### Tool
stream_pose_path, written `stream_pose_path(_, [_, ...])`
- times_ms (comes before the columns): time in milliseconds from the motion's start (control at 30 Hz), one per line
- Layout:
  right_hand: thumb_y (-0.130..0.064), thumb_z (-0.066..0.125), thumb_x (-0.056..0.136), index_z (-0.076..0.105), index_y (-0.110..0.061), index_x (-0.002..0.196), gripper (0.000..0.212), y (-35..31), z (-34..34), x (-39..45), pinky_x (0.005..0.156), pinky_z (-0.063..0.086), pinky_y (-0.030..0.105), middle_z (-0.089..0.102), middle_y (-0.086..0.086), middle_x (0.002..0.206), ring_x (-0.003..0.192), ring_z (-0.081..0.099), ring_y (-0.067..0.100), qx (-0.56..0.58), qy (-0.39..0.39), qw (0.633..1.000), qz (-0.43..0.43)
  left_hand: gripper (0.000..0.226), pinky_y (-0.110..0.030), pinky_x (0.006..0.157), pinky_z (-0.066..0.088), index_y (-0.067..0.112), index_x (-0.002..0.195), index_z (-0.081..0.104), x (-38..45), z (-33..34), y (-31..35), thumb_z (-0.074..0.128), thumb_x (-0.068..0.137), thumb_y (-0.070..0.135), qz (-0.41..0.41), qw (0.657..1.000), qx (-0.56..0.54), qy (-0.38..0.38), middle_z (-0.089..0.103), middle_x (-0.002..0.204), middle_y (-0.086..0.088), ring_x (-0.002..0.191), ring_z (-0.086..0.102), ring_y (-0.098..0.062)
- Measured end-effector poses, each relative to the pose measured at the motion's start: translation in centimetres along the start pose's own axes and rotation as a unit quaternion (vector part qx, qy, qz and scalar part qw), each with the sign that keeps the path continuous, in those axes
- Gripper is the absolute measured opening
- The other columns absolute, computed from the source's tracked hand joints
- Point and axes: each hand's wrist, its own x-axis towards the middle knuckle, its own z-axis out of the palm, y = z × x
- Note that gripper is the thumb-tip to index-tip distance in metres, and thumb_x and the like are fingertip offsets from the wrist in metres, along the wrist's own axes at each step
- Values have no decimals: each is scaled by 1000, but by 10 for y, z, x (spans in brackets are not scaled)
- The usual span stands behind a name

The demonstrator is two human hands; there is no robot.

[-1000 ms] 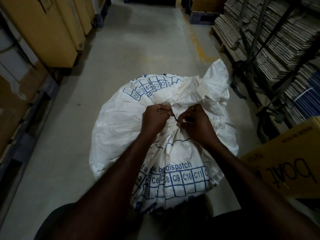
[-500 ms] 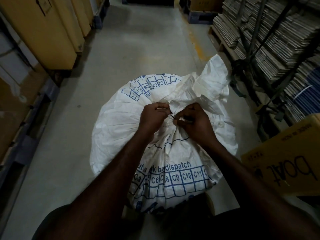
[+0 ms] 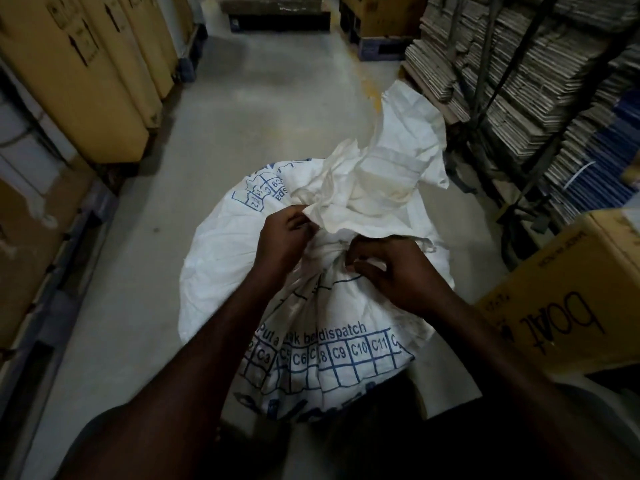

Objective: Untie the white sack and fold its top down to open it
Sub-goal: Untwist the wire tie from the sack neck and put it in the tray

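A full white woven sack (image 3: 225, 265) with blue grid print stands on the concrete floor in front of me. Its neck is bunched and bound by a white tie (image 3: 337, 245), and the loose top flap (image 3: 398, 168) fans out behind. My left hand (image 3: 280, 237) pinches a fold of the flap just left of the neck. To the right of the tie, my right hand (image 3: 394, 271) has its fingers curled on the bunched fabric at the neck.
Tall cardboard cartons (image 3: 79, 81) line the left side of the aisle. Shelves of flattened card stacks (image 3: 519, 81) run along the right. A brown box marked "boat" (image 3: 571, 299) sits close at my right. The concrete floor (image 3: 259, 116) stretches ahead.
The thin dark strip held between my hands earlier is no longer visible. My hands have moved apart, the left onto the flap, the right lower at the neck. The flap has risen and spread.
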Motion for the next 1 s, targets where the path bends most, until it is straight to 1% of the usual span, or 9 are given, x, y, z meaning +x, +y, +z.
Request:
stream_pose_path(67, [-7,73,94,78,-14,93,9,-1,-4,-9,77,53,29,76,-9,92,85,72,7,2,-7,1000,-11,31,-24,81,56,12,120,78,-15,-5,6,70,92,3,27,999,11,12,83,106,2,92,73,-2])
stream_pose_path(133, [-9,73,94,78,-15,94,8,-4,-6,-18,77,49,21,75,-11,94,85,67,3,-10,-6,1000,-21,32,-29,91,60,16,122,77,-31,-10,11,71,91,13,56,996,49,48,82,113,3,102,76,-8])
stream_pose_path(233, [-1,76,89,80,-13,97,16,-8,-11,-31,79,52,16,76,-5,97,88,68,3,-14,4,1000,-16,23,-25,91,60,25,113,75,-57,-15,20,74,94,11,87,988,77,102,80,108,8,99,76,-8])
stream_pose_path(333, [4,75,88,79,-14,95,19,-15,-17,-45,77,57,30,74,-8,94,85,70,4,0,12,1000,0,20,-23,81,58,27,105,76,-81,-15,30,73,94,11,86,987,87,105,82,93,8,86,76,-3])
stream_pose_path(500, [5,73,90,76,-12,92,18,-29,-30,-70,77,60,39,72,-6,92,85,73,13,4,48,999,26,21,-34,73,62,20,90,80,-119,3,30,66,92,5,26,997,59,35,82,81,1,74,78,-14])
stream_pose_path(667, [11,74,88,75,-11,92,22,-38,-39,-92,77,61,32,73,-2,93,86,73,10,-1,135,990,46,12,-36,74,62,8,94,78,-147,39,33,70,99,1,-28,994,-44,-94,81,84,-14,74,74,-20])
stream_pose_path(767, [0,82,86,76,-17,89,18,-30,-49,-98,78,61,33,79,-3,88,84,77,8,66,250,952,164,12,-36,82,63,7,104,80,-153,63,39,75,95,14,-19,990,-44,-135,82,97,-18,85,78,-26])
stream_pose_path(867, [-1,80,88,76,-10,89,10,-15,-56,-100,78,61,35,80,6,88,81,79,11,161,314,903,246,24,-45,96,63,21,106,83,-155,83,43,77,86,34,11,986,15,-167,83,98,-3,98,80,-24])
stream_pose_path(1000, [4,75,91,73,4,96,5,8,-63,-86,83,63,39,78,22,93,84,80,18,248,390,842,277,21,-33,99,59,14,117,79,-155,107,52,76,96,14,24,982,17,-187,82,104,-7,99,77,-13])
